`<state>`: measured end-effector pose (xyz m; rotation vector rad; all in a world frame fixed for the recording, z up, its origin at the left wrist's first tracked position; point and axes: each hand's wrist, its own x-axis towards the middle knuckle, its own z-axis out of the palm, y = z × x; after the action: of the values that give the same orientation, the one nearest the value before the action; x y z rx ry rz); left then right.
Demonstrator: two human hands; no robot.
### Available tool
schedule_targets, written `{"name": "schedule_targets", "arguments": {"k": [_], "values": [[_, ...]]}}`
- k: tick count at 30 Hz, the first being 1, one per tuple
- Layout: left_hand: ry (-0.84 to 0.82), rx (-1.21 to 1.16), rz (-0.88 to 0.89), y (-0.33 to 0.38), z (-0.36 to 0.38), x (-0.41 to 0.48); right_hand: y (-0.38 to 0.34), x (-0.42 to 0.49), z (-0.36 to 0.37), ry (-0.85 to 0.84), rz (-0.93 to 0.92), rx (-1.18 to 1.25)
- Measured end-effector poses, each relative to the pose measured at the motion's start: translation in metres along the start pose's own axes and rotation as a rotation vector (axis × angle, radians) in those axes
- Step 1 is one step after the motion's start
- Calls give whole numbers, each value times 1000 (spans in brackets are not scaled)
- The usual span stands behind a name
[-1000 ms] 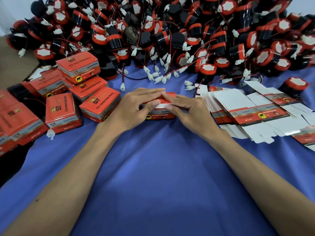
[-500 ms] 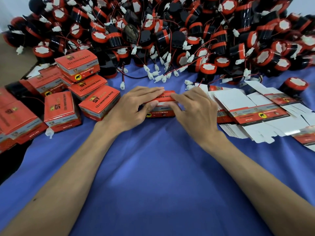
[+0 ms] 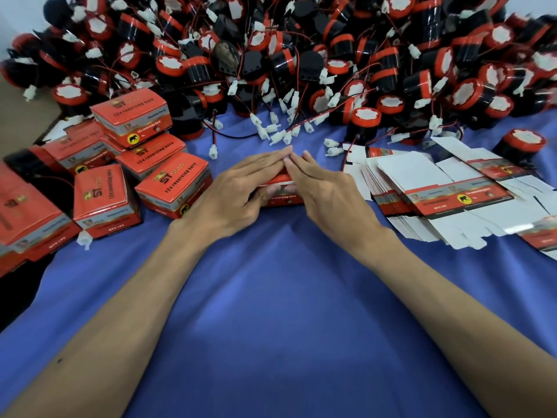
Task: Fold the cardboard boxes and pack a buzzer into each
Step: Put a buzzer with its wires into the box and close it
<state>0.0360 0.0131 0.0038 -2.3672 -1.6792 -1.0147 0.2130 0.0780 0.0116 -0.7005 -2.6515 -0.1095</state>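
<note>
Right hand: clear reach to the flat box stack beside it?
Probably yes. The flat box stack lies just beside the right hand with nothing between them, though that hand is pressing on the red box.

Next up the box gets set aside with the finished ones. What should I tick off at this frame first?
1. Box steadied: ok. The left hand pinches it, thumb on the front, and the right hand lies flat on top.
2. Top flap fully tucked: cannot tell, the hands cover it.
3. Buzzer inside: cannot tell, the inside is hidden.
4. Finished boxes close by: ok, just left of the left hand.
5. Blanks for the next box: ok, stacked beside the right hand.
6. Buzzers in supply: ok, a big pile lies behind the box.
</note>
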Motion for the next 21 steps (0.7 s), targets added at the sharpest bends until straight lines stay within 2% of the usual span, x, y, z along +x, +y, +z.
{"name": "schedule_targets", "arguments": {"k": [3, 7, 11, 15, 18, 21], "values": [[44, 50, -21, 4, -1, 2, 5, -1, 6, -149, -37, -128], [-1, 134, -62, 10, -1, 3, -1, 2, 4, -149, -10, -117], [-47, 135, -82, 9, 0, 4, -12, -4, 1, 157, 3, 82], [-23, 167, -76, 12, 1, 5, -3, -2, 6, 174, 20, 266], [18, 191, -56, 15, 3, 4, 2, 1, 6, 311, 76, 450], [51, 167, -60, 16, 4, 4, 3, 0, 8, 436, 104, 475]]}}
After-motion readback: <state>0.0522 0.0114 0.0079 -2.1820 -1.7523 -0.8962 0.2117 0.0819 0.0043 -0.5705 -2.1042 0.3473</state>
